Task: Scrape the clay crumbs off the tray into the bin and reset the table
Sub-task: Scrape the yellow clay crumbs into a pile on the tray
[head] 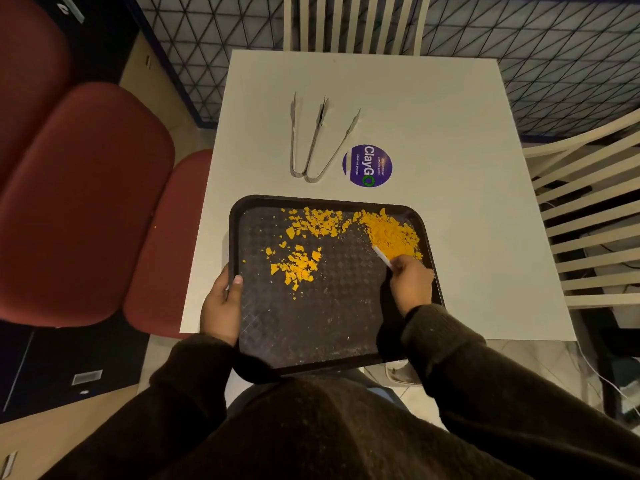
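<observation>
Right hand (412, 289) is curled tight around a thin white scraper stick (382, 257), and the tip of the stick touches the big heap of orange clay crumbs (393, 233) at about 2 o'clock on the flat black plastic tray (311, 327). The stick is tilted low, likely so it can push the crumbs along instead of poking them. Left hand (221, 301) grips the tray's edge at 9 o'clock, thumb on top, which should keep the tray from sliding while the other hand pushes. More crumbs lie in a band at 12 o'clock and in a small bunch near the middle, so the scraping looks only partly done. The tray sits on the white square surface (450, 140), with its near edge hanging over toward the person. Beyond it, at 12 o'clock, lie two pairs of shiny metal tongs (313, 140) and a round purple sticker (367, 165), out of the way of the work. No bin shows anywhere. Most of the stick is hidden inside the hand, so its full shape is hard to tell. Dark sleeves cover both arms.
</observation>
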